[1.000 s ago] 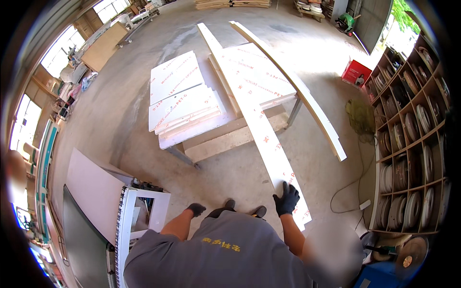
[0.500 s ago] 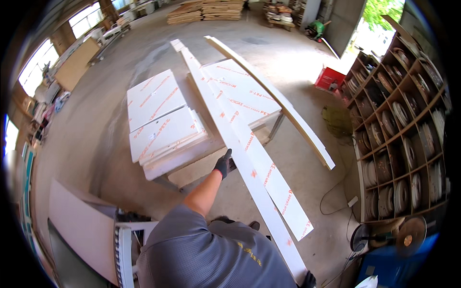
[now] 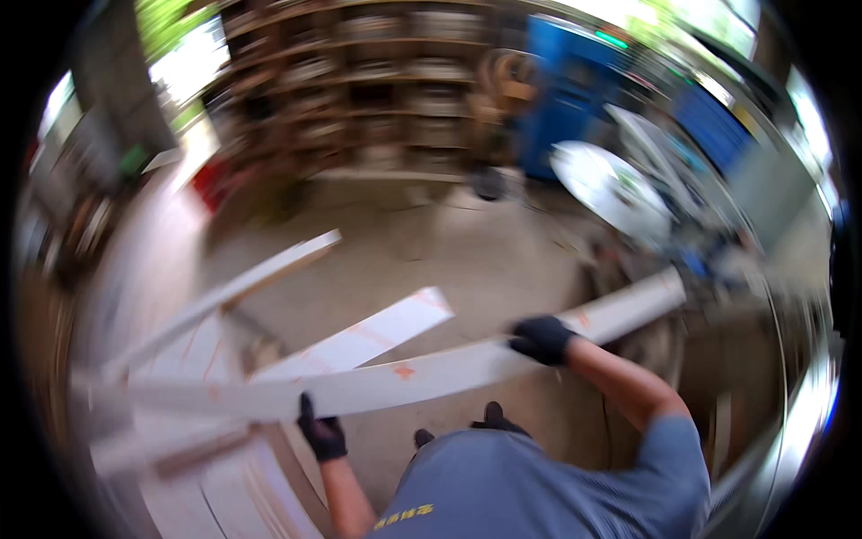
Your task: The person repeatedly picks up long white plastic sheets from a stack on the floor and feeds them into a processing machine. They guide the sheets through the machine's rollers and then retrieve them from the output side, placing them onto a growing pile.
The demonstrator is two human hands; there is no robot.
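A long narrow white board (image 3: 440, 371) with orange marks stretches across in front of me, sloping up to the right. My right hand (image 3: 541, 340), in a dark glove, is closed over it toward its right-hand part. Also dark-gloved, my left hand (image 3: 321, 433) grips the board's near edge farther left, thumb up against it and the other fingers partly hidden. Just beyond lies a second white board (image 3: 382, 328) with orange print, partly covered by the first. The long board's left end is blurred over the white panels (image 3: 202, 494).
Another long white strip (image 3: 269, 268) rests farther off at the left. Wooden shelving (image 3: 382, 117) lines the back, beside a blue cabinet (image 3: 566, 94). A white round disc-like thing (image 3: 611, 187) and blurred equipment stand at the right, near the board's right end.
My view has swung to the right, bringing the shelving to the back. My right hand, formerly at the board's near end, now grips farther along it. The left hand stays at the board's edge.
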